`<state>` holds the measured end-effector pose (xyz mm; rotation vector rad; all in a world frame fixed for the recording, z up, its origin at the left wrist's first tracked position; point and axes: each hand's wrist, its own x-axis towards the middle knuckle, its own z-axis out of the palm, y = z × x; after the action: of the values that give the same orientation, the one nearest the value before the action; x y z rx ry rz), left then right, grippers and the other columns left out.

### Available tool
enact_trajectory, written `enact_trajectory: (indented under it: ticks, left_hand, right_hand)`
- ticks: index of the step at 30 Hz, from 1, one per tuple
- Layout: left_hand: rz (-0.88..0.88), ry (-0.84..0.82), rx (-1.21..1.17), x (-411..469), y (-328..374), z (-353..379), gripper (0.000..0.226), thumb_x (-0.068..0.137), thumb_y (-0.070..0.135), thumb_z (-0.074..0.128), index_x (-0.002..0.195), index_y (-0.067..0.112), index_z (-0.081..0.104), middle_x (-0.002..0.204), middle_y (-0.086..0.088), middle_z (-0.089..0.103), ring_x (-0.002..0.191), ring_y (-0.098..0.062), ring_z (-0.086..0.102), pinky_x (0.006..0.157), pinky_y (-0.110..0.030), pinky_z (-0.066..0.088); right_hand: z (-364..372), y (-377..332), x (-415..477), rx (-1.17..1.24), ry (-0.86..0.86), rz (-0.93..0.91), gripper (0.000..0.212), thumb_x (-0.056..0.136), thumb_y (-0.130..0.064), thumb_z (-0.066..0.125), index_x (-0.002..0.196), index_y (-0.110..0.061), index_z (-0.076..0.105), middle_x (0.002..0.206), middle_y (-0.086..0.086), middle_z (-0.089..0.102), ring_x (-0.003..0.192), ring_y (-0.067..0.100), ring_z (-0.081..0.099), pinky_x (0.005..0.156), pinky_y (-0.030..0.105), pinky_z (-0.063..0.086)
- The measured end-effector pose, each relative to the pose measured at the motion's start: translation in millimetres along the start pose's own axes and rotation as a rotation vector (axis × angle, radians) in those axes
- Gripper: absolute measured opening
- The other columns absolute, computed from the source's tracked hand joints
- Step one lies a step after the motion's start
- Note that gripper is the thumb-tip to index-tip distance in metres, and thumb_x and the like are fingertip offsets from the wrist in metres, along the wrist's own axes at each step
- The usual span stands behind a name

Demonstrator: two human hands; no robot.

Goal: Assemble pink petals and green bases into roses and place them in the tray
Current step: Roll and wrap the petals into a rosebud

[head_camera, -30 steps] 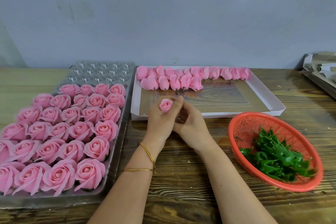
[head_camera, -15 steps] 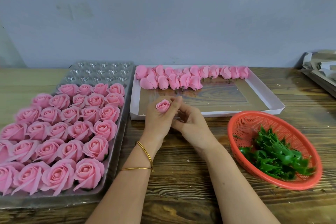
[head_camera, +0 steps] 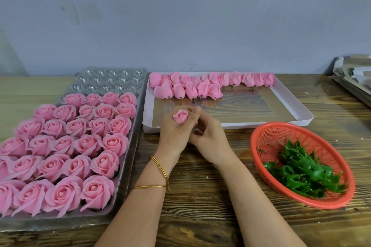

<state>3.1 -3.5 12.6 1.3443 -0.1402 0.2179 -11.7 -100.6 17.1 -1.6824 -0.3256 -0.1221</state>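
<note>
From my remote seat I count one clear tray (head_camera: 112,80), one white box (head_camera: 236,125), one red basket (head_camera: 285,134) and two hands.

The tray lies just left of the white box. It carries six rows of finished roses (head_camera: 77,144), four in the farthest row and five in the rows I see whole. The frame edge cuts off the nearest ones, so I make it roughly twenty-eight. Three rows of bare pockets show behind them.

Inside the white box, along its far wall, lie loose pink buds (head_camera: 190,88). Five sit in the nearer row and about a dozen overlap behind, too crowded for me to count exactly. The basket, near and right of the white box, holds a heap of green bases (head_camera: 301,174) that I cannot count. The left wrist wears two gold bangles (head_camera: 160,168).

Everything rests on a dark-grained wooden table (head_camera: 200,196) against a plain grey-blue wall (head_camera: 180,16). A stack of paper (head_camera: 355,74) lies well to the right of the white box.

The rose in hand (head_camera: 180,116) is over the near-left corner of the white box, bloom upward. The left hand (head_camera: 174,134) has its fingers curled round it, with only the top of the bloom showing above them. The right hand (head_camera: 210,140) touches the left from the right, fingers curled in toward the flower's underside. I cannot tell what they pinch there.
</note>
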Motion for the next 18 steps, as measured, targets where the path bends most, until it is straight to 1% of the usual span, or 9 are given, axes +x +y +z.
enact_trajectory:
  ticks: [2,4,7,9,11,12,14,16,18]
  left_hand:
    - [0.014,0.004,0.015,0.1,0.2,-1.2,0.024,0.071,0.039,0.072,0.080,0.017,0.068,0.069,0.006,0.068,0.069,-0.008,0.066,0.059,-0.021,0.052]
    - [0.029,-0.004,0.025,0.1,0.6,-1.2,0.022,0.071,0.038,0.072,0.076,0.017,0.067,0.065,0.008,0.066,0.068,-0.008,0.064,0.058,-0.020,0.053]
    - [0.033,-0.002,0.028,0.4,1.2,-0.5,0.019,0.072,0.039,0.070,0.074,0.020,0.067,0.061,0.011,0.063,0.064,-0.001,0.061,0.057,-0.016,0.050]
    - [0.025,0.008,0.030,0.9,0.7,-1.2,0.018,0.072,0.041,0.069,0.075,0.023,0.068,0.059,0.013,0.062,0.062,0.001,0.059,0.056,-0.014,0.049]
    - [0.020,0.018,0.033,1.1,0.1,-1.7,0.018,0.073,0.043,0.068,0.071,0.026,0.068,0.057,0.012,0.060,0.060,0.000,0.058,0.055,-0.014,0.048]
    - [0.016,0.026,0.035,1.3,-0.5,-1.6,0.019,0.073,0.045,0.067,0.067,0.027,0.068,0.056,0.010,0.059,0.059,-0.001,0.057,0.055,-0.015,0.048]
    - [-0.007,0.051,0.032,1.6,-1.2,-0.3,0.023,0.076,0.046,0.067,0.063,0.027,0.066,0.059,0.003,0.059,0.061,-0.007,0.059,0.054,-0.018,0.050]
    - [-0.041,0.076,0.009,2.9,-3.3,0.6,0.024,0.084,0.038,0.066,0.068,0.022,0.067,0.066,-0.008,0.059,0.064,-0.014,0.060,0.054,-0.020,0.052]
    - [-0.062,0.084,0.006,3.8,-5.5,0.3,0.028,0.090,0.032,0.063,0.073,0.010,0.065,0.068,-0.013,0.057,0.065,-0.017,0.060,0.053,-0.021,0.052]
  right_hand:
    - [-0.5,-3.4,-0.6,0.013,-0.018,-0.020,0.052,0.080,0.016,0.062,0.108,-0.027,0.061,0.102,0.005,0.071,0.096,0.008,0.067,0.086,0.021,0.052]
    - [-0.5,-5.1,-1.1,0.015,-0.047,-0.024,0.052,0.082,0.016,0.060,0.109,-0.028,0.061,0.103,-0.001,0.071,0.101,0.005,0.066,0.088,0.019,0.050]
    - [-0.7,-5.3,-1.7,0.036,-0.090,-0.009,0.048,0.086,0.013,0.057,0.113,-0.026,0.062,0.107,-0.003,0.071,0.108,0.009,0.065,0.093,0.020,0.049]
    - [-0.7,-5.3,-2.0,0.043,-0.099,0.004,0.045,0.087,0.011,0.057,0.112,-0.026,0.063,0.107,0.000,0.071,0.107,0.011,0.065,0.093,0.022,0.050]
    - [-0.6,-5.6,-1.8,0.037,-0.091,0.008,0.042,0.087,0.010,0.059,0.110,-0.024,0.065,0.104,0.003,0.072,0.105,0.014,0.067,0.093,0.025,0.051]
    - [-0.4,-5.2,-1.7,0.031,-0.080,0.003,0.041,0.085,0.011,0.060,0.109,-0.021,0.065,0.102,0.004,0.072,0.102,0.015,0.067,0.091,0.025,0.052]
    - [0.2,-4.4,-1.4,0.018,-0.049,-0.004,0.042,0.081,0.014,0.062,0.106,-0.020,0.065,0.093,-0.002,0.071,0.092,0.010,0.067,0.085,0.023,0.053]
    - [1.2,-3.5,-1.1,0.009,-0.021,0.004,0.044,0.078,0.016,0.065,0.100,-0.022,0.064,0.086,-0.005,0.067,0.082,0.006,0.064,0.077,0.021,0.053]
    - [2.6,-2.2,-0.6,-0.004,0.004,0.012,0.040,0.077,0.015,0.067,0.101,-0.018,0.063,0.087,-0.002,0.067,0.081,0.008,0.064,0.077,0.023,0.054]
